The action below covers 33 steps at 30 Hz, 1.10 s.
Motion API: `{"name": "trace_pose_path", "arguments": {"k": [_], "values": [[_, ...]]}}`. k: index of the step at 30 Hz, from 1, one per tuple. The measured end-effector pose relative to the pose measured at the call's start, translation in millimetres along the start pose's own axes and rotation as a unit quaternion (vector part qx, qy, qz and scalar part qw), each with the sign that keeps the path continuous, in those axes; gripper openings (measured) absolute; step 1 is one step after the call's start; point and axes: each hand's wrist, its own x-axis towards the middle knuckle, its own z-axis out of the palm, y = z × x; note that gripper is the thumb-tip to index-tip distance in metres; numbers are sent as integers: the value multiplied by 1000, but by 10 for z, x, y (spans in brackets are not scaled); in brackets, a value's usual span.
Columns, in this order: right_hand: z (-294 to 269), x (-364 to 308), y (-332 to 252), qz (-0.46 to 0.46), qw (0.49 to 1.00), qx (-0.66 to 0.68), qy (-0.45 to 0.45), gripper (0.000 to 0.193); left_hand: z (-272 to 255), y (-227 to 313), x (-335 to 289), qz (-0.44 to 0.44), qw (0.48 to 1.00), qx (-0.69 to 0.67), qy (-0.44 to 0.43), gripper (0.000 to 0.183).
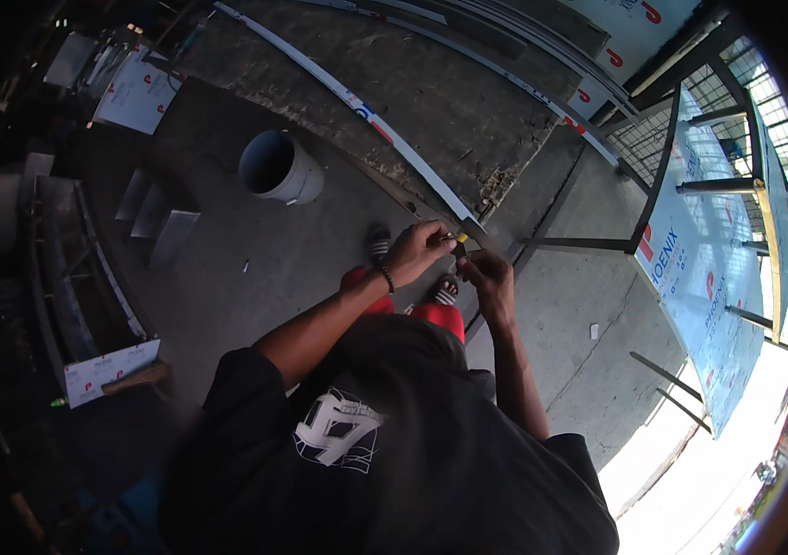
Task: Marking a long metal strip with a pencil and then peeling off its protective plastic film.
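Yellow piece (461, 238) is seen between fingertips of left hand (415, 252) and right hand (492, 282); which fingers are clamped on it cannot be told. Metal strip (426, 176) is laid just beyond fingertips; handling judged underway, remainder not shown.

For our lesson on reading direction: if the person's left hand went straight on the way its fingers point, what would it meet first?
The left hand points rightward, so it would probably meet the small yellow piece first, though depth is unclear from this one view.
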Motion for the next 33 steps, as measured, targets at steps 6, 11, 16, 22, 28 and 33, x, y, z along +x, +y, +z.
{"name": "trace_pose_path", "arguments": {"k": [6,11,16,22,28,33], "values": [[497,274,-264,-17,997,53,45,20,-606,36,-134,52,993,19,-108,14],[1240,900,-473,-76,986,-145,-30,12,-1724,-536,-206,2,999,16,29,23],[2707,2087,-185,-68,921,-343,-174,8,-2948,-2184,-936,-148,935,207,248,27],[4536,3445,648,-167,807,-518,-229,15,-3154,-3862,-2948,-398,855,183,276,39],[5893,3934,505,-188,778,-575,-172,21,-2319,-4296,-4502,-520,804,88,274,26],[6277,4373,449,-180,749,-599,-217,26,-2224,-3905,-4387,-571,653,-276,414,31]]}}
